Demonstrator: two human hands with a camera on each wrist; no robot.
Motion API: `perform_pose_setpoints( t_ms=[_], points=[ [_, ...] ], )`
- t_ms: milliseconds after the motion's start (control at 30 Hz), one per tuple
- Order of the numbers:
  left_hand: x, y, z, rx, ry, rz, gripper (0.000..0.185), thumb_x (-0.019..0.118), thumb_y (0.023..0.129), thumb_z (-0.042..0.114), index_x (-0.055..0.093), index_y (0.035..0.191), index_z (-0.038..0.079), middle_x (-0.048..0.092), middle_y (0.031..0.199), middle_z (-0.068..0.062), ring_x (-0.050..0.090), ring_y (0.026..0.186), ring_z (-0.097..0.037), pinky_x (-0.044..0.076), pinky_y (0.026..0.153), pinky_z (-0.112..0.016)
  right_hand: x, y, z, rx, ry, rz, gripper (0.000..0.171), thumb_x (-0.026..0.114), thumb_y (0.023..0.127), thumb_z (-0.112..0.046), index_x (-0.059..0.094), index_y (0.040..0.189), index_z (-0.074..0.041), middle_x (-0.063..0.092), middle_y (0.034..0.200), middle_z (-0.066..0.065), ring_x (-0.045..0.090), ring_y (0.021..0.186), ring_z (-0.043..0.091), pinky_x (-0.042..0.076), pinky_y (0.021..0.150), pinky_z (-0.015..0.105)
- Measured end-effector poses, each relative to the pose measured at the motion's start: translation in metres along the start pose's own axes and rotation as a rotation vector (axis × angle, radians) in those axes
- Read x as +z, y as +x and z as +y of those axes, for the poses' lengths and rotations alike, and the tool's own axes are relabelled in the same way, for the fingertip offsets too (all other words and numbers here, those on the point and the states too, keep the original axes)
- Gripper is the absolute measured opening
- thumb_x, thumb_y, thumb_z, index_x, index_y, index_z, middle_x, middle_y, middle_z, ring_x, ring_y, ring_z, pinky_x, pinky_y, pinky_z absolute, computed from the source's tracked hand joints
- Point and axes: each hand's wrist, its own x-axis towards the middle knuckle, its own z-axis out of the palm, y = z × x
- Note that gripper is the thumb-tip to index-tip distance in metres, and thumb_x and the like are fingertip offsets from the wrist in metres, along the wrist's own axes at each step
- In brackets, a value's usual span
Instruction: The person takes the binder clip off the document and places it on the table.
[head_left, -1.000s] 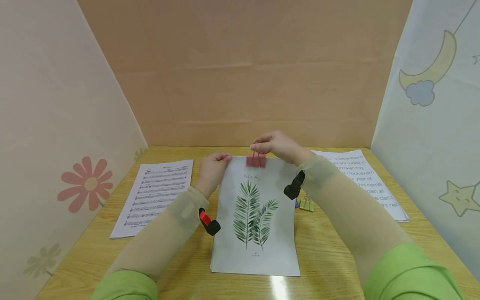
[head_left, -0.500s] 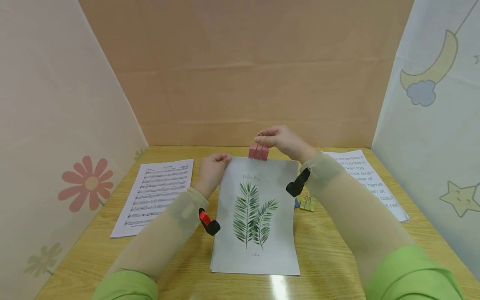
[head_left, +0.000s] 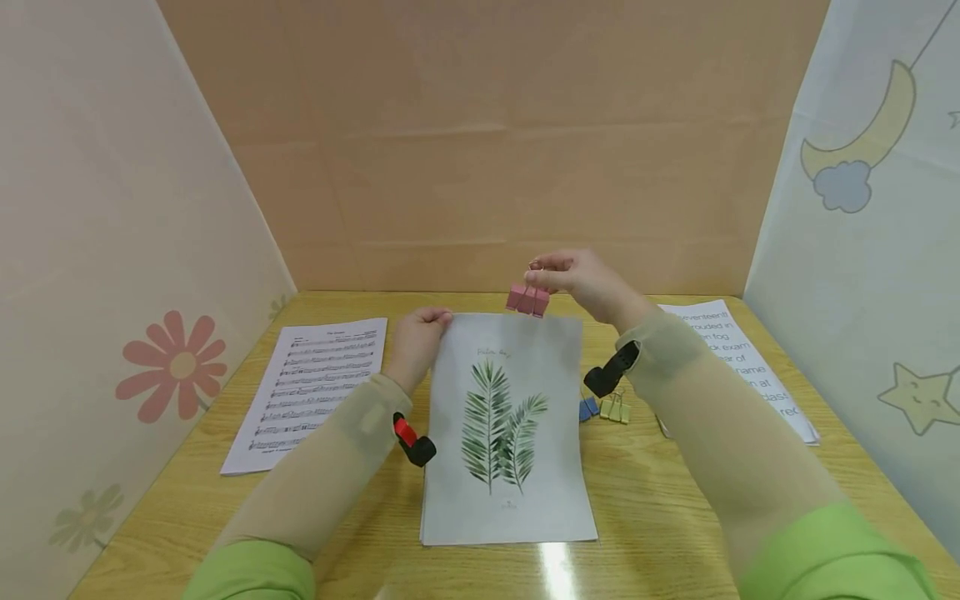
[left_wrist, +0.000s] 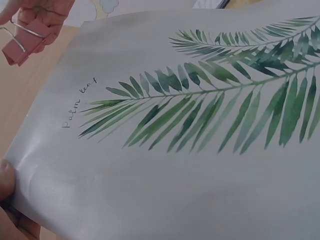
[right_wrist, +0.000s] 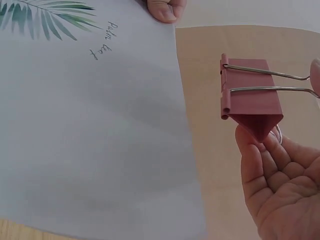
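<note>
A pink binder clip hangs just above the top edge of the palm leaf sheets, apart from the paper. By its wire handles it is held in my right hand; the right wrist view shows the thumb on one handle and fingers under the clip. My left hand pinches the sheets at their top left corner, keeping them raised with the leaf print facing me. In the left wrist view, that corner of the paper is slightly bent near the thumb.
Sheet music pages lie on the wooden table at left. A stack of large-print text pages lies at right, partly behind my right arm. Blue and yellow binder clips lie right of the held sheets. Decorated walls enclose both sides.
The pink binder clip has come off the top edge of the sheets and moved up and right with my right hand. The sheets and left hand have shifted slightly left.
</note>
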Motion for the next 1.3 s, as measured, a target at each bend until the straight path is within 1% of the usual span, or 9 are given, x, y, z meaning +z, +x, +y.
perform_pose_setpoints(
  t_ms=[167,367,500,633,733,933,1067,1200,1300],
  points=[
    [-0.002,0.005,-0.004,0.001,0.000,0.018,0.019,0.063,0.094,0.023,0.074,0.102,0.010,0.068,0.107,-0.005,0.059,0.094,-0.021,0.050,0.078,-0.034,0.003,-0.009,0.008,0.021,0.000,-0.033,0.054,0.065,0.092,-0.026,0.050,0.135,0.003,0.050,0.137,0.019,0.046,0.125,0.033,0.027,0.109,0.050],
    [-0.002,0.009,-0.010,-0.002,-0.013,0.036,0.017,0.064,0.093,0.024,0.074,0.100,0.011,0.068,0.106,-0.004,0.060,0.093,-0.020,0.050,0.078,-0.034,0.012,-0.021,0.024,0.036,0.011,-0.055,0.055,0.066,0.092,-0.024,0.049,0.136,0.003,0.047,0.140,0.018,0.038,0.133,0.033,0.026,0.110,0.051],
    [-0.003,0.012,-0.013,-0.009,-0.029,0.041,0.017,0.064,0.094,0.022,0.074,0.101,0.010,0.067,0.108,-0.005,0.059,0.094,-0.021,0.050,0.079,-0.034,0.018,-0.032,0.036,0.051,-0.021,-0.082,0.058,0.066,0.092,-0.027,0.047,0.138,0.002,0.050,0.134,0.019,0.043,0.128,0.034,0.028,0.109,0.053],
    [-0.005,0.014,-0.016,-0.037,-0.003,0.043,0.017,0.063,0.094,0.023,0.073,0.102,0.011,0.066,0.109,-0.004,0.057,0.096,-0.020,0.049,0.079,-0.034,0.023,-0.044,0.049,0.055,-0.020,-0.117,0.059,0.066,0.092,-0.027,0.047,0.138,0.003,0.052,0.132,0.021,0.047,0.122,0.034,0.031,0.106,0.053],
    [-0.007,0.015,-0.019,-0.053,0.012,0.040,0.018,0.063,0.095,0.024,0.073,0.103,0.012,0.066,0.110,-0.003,0.057,0.096,-0.021,0.048,0.080,-0.034,0.026,-0.055,0.060,0.058,-0.017,-0.135,0.058,0.066,0.092,-0.027,0.047,0.137,0.005,0.053,0.131,0.021,0.049,0.118,0.032,0.036,0.104,0.051],
    [-0.010,0.018,-0.025,-0.080,0.027,0.023,0.019,0.062,0.095,0.027,0.072,0.104,0.014,0.065,0.111,-0.002,0.057,0.097,-0.021,0.048,0.081,-0.035,0.032,-0.075,0.081,0.099,-0.077,-0.151,0.057,0.068,0.090,-0.032,0.053,0.133,0.002,0.058,0.121,0.014,0.051,0.109,0.026,0.045,0.094,0.043],
    [-0.011,0.019,-0.028,-0.089,0.023,0.017,0.020,0.062,0.095,0.027,0.072,0.105,0.014,0.065,0.110,-0.002,0.057,0.097,-0.021,0.048,0.082,-0.035,0.033,-0.088,0.095,0.120,-0.110,-0.172,0.057,0.070,0.088,-0.030,0.054,0.131,0.003,0.059,0.118,0.014,0.052,0.106,0.025,0.046,0.090,0.039],
    [-0.011,0.019,-0.029,-0.091,0.017,0.016,0.019,0.062,0.095,0.026,0.072,0.105,0.013,0.066,0.109,-0.003,0.056,0.096,-0.022,0.048,0.082,-0.035,0.031,-0.100,0.108,0.150,-0.109,-0.197,0.058,0.070,0.087,-0.029,0.054,0.130,0.007,0.060,0.114,0.013,0.052,0.101,0.023,0.046,0.086,0.037],
    [-0.011,0.019,-0.030,-0.097,0.015,0.015,0.019,0.061,0.096,0.026,0.072,0.104,0.013,0.065,0.108,-0.003,0.056,0.096,-0.021,0.047,0.081,-0.035,0.028,-0.109,0.118,0.167,-0.112,-0.230,0.055,0.069,0.088,-0.029,0.056,0.127,0.008,0.062,0.105,0.010,0.053,0.096,0.022,0.046,0.084,0.037]
  ],
)
